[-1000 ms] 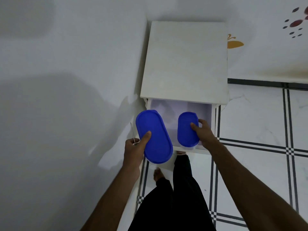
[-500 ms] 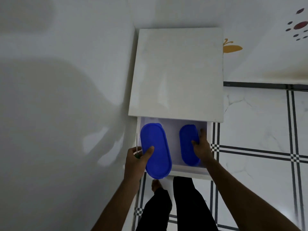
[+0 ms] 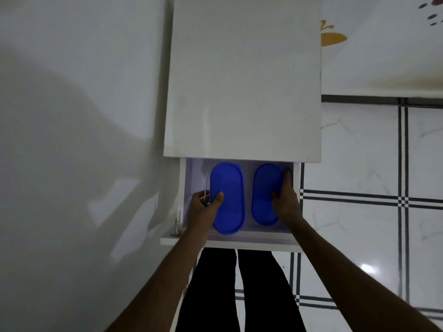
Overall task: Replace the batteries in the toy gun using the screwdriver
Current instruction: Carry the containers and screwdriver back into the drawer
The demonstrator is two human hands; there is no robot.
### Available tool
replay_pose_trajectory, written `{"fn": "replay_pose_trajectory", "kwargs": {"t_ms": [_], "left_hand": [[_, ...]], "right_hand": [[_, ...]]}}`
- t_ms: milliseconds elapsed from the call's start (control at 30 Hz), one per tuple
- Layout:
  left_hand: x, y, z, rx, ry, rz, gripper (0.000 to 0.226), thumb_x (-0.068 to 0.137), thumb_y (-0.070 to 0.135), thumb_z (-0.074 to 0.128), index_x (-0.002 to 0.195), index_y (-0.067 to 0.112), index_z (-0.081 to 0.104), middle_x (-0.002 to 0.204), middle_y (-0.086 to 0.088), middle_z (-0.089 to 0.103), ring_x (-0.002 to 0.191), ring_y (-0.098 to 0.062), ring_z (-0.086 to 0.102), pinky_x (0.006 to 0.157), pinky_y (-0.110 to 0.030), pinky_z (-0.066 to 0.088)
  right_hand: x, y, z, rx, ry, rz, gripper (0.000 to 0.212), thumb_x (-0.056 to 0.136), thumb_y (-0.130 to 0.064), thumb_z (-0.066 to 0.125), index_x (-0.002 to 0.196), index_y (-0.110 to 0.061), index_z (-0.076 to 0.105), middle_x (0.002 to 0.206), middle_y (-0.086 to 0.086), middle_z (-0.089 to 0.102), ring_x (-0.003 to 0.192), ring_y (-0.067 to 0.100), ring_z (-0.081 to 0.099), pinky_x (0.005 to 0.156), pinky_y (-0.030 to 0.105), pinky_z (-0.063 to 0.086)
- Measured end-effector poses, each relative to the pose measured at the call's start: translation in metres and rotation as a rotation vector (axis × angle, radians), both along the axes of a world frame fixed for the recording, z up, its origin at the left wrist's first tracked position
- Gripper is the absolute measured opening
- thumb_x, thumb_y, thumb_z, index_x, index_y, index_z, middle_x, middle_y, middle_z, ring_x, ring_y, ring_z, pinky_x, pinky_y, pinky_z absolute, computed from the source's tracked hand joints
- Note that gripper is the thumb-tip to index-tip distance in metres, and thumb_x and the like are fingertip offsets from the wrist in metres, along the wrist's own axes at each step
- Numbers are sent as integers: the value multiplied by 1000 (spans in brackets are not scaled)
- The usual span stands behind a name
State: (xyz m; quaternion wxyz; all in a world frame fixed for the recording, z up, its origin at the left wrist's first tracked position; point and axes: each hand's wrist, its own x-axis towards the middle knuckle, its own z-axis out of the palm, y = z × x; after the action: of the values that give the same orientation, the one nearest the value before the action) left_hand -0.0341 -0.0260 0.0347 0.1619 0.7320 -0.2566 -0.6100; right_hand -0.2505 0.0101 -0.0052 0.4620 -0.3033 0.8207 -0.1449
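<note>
Our left hand grips the left box, thumb on its blue lid, with the screwdriver pinched alongside, its shaft pointing away from us. Our right hand curls round the right box. Both boxes sit side by side in the open drawer of a white cabinet beside the wall.

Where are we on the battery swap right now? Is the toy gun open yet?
No toy gun or batteries are in view, so nothing of the swap itself shows as done. The drawer stands open under the white cabinet top. In hand: the left hand holds the screwdriver and the larger blue box; the right hand grips the smaller blue box. Both boxes are inside the drawer. Unscrewing and replacing the batteries remain.
</note>
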Motion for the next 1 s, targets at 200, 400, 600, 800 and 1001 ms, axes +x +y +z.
{"fn": "replay_pose_trajectory", "kwargs": {"t_ms": [200, 400, 600, 800, 1001], "left_hand": [[-10, -9, -56, 40, -18, -32, 51, 91, 35, 70, 133, 17, 47, 121, -3, 59, 103, -20, 59, 83, -32, 52], [-19, -10, -78, 2, -111, -54, 44, 94, 35, 63, 133, 18, 52, 124, 0, 59, 101, -18, 60, 74, -28, 50], [-3, -16, -74, -105, -338, -315, 35, 97, 1, 44, 131, 4, 51, 109, -8, 60, 81, -14, 60, 60, -21, 42], [8, -27, -78, -335, -555, -811, 64, 97, 9, 58, 152, 12, 26, 116, -10, 61, 91, -18, 63, 75, -27, 56], [8, -36, -71, -370, -648, -1018, 62, 97, 9, 55, 152, 15, 28, 139, -16, 49, 115, -27, 61, 93, -35, 54]], "right_hand": [[34, 22, 21, -294, 154, -71, 80, 87, 12, 53, 156, -14, 21, 154, 5, 35, 140, 17, 34, 110, 25, 31], [72, 69, 39, -271, -28, -81, 39, 92, 1, 60, 120, -26, 55, 97, -11, 64, 90, 2, 63, 78, 17, 52], [95, 101, 52, 19, -452, -142, 23, 94, 4, 54, 100, -14, 68, 91, 3, 72, 84, 12, 69, 75, 22, 57], [85, 100, 56, 269, -674, -417, 21, 97, -3, 53, 101, -4, 74, 94, 13, 77, 92, 27, 73, 86, 36, 59], [73, 114, 51, 420, -861, -946, 23, 99, -11, 52, 115, 2, 61, 108, 26, 71, 108, 40, 66, 93, 47, 54]]}}
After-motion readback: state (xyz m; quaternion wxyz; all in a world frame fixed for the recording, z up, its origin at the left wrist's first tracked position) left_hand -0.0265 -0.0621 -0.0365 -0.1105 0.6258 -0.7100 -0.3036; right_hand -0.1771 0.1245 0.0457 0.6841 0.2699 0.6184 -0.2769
